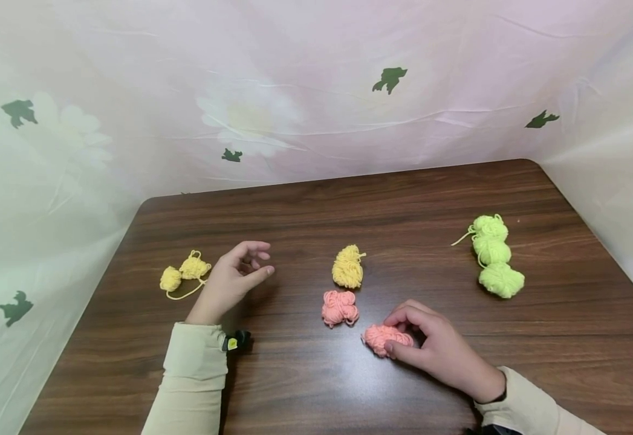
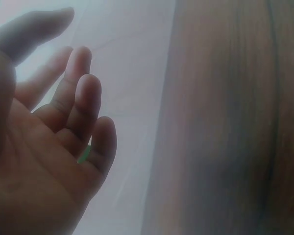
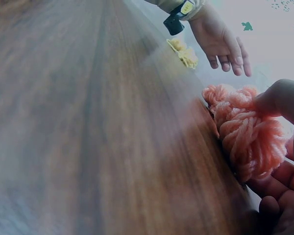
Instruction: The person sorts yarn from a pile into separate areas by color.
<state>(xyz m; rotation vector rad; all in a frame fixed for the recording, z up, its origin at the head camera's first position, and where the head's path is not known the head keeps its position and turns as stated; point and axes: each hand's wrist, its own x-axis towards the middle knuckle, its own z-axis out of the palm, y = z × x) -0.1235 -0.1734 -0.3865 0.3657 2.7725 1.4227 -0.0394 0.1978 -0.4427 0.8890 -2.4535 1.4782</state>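
My right hand (image 1: 438,347) grips a small coral-pink yarn bundle (image 1: 377,339) low over the table's near middle, thumb on one side and fingers on the other. The right wrist view shows its looped strands (image 3: 255,139) up close. Just left of it lies a second pink yarn bundle (image 1: 340,308), with a yellow yarn bundle (image 1: 347,267) right behind that. On the left side, my left hand (image 1: 231,281) hovers with loosely bent fingers and nothing in them. Beside that wrist are two small yellow yarn balls (image 1: 171,279) with a loose strand.
Three lime-green yarn balls (image 1: 502,280) lie in a row on the right of the brown wooden table (image 1: 294,223). A pale floral cloth (image 1: 316,109) hangs along the table's back and sides. A dark wrist device (image 1: 238,342) sits on the left sleeve.
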